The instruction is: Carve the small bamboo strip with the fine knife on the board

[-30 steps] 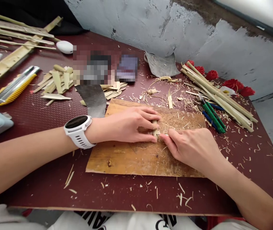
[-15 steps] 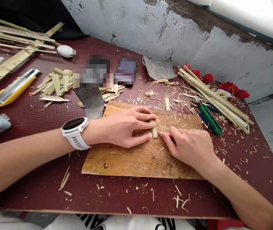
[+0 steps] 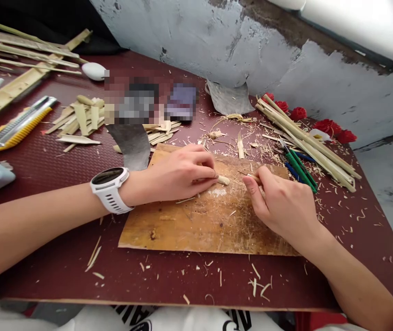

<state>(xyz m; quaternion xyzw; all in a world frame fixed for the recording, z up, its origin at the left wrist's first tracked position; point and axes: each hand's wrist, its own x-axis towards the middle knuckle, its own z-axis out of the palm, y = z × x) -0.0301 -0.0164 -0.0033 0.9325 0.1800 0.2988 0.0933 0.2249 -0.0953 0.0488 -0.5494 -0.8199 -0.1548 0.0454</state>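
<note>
A wooden board lies on the dark red table. Above its middle, my left hand, with a white watch on the wrist, has its fingers closed on a short pale piece of bamboo. The piece's free end points right. To its right, my right hand grips a slim carving tool; its thin dark tip points left towards the bamboo, apart from it. Most of the tool's handle is hidden in my fingers. White dust lies on the board just below the bamboo piece.
A green utility knife and long bamboo strips lie at the right, near red flowers. Split bamboo pieces, a yellow utility knife and grey sandpaper are at the left. Shavings litter the table.
My right hand has drawn back to the right, and the tool's tip now shows. My left fingers have gone from spread over the bamboo piece to pinching it, and it is turned sideways.
</note>
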